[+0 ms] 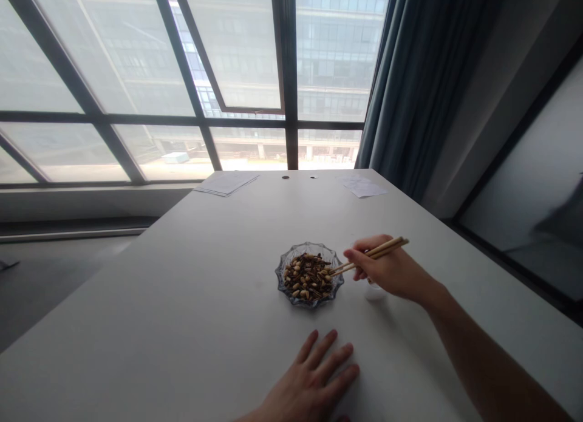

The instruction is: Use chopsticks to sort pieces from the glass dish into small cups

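A pair of wooden chopsticks (382, 249) is held in my right hand (387, 267), and their tips reach into the right side of a scalloped glass bowl (282, 286). Light-coloured nuts mixed with dark, thin pieces (307, 277) fill the bowl; their exact kind is hard to make out. Beneath my right hand stands a small whitish cup (375, 293), mostly hidden by the hand. My left hand (314, 376) lies flat on the tabletop in front of the bowl, fingers spread, touching nothing else.
The white table (182, 300) stretches toward the windows. At its far end lie papers on the left (226, 183) and a crumpled sheet (364, 186) on the right. Between them are two small round spots, one dark (285, 177). A dark curtain (410, 76) hangs at the right.
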Demonstrator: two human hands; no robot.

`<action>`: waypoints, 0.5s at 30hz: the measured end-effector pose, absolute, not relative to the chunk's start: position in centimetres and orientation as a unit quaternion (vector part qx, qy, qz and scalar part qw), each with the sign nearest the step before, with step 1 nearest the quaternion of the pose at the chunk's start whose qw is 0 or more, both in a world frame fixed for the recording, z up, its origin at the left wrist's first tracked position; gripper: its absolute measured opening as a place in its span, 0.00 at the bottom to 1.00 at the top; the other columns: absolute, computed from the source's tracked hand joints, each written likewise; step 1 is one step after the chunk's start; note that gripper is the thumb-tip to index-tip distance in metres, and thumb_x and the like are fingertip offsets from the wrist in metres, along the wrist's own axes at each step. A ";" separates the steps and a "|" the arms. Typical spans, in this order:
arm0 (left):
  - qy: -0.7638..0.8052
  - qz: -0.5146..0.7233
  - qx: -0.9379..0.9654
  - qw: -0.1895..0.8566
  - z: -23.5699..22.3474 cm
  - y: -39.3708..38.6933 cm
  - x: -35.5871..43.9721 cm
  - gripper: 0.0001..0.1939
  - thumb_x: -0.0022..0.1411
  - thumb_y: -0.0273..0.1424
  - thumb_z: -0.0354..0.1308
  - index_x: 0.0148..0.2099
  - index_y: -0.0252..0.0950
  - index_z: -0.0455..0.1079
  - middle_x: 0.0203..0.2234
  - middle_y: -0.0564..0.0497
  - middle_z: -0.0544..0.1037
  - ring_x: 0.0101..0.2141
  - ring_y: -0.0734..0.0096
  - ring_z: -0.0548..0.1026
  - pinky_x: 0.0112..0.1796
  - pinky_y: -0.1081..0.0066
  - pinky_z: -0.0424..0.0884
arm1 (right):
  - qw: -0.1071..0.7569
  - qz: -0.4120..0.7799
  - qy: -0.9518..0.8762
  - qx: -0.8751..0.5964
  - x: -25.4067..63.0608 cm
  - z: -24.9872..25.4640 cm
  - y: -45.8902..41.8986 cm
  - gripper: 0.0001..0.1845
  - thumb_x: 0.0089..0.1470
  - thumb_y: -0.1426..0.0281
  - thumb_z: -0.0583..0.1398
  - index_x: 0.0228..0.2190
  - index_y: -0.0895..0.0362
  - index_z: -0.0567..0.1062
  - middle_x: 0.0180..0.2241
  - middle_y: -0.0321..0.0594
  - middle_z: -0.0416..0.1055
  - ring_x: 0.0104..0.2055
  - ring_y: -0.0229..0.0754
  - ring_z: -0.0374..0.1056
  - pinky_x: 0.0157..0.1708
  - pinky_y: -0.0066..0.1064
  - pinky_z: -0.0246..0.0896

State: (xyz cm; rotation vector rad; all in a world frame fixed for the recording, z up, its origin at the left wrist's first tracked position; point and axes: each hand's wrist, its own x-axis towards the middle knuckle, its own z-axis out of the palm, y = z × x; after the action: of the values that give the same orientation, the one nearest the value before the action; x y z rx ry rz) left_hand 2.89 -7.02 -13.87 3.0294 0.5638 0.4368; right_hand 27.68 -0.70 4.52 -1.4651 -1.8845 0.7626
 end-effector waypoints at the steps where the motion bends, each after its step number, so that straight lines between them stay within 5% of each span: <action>1: 0.180 0.142 0.973 0.010 -14.0 -7.0 2.9 0.31 0.72 0.47 0.61 0.71 0.42 0.64 0.70 0.48 0.68 0.69 0.45 0.63 0.68 0.47 0.59 | 0.304 0.288 -0.720 -0.554 27.3 4.1 -0.5 0.23 0.66 0.55 0.60 0.25 0.55 0.77 0.22 0.40 0.80 0.26 0.44 0.79 0.27 0.29 0.69; 15: 0.181 0.139 0.973 0.030 -14.0 -7.0 2.9 0.29 0.74 0.46 0.58 0.72 0.41 0.63 0.71 0.49 0.66 0.69 0.42 0.63 0.68 0.44 0.58 | 0.290 0.318 -0.719 -0.546 26.4 1.6 0.4 0.24 0.65 0.52 0.61 0.25 0.55 0.74 0.23 0.38 0.77 0.26 0.43 0.78 0.26 0.28 0.67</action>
State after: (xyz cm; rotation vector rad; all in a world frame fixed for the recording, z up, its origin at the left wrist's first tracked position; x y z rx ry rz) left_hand 2.89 -7.04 -14.03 3.0000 0.5564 0.4273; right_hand 26.43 0.41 1.62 -1.4571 -1.9175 0.8493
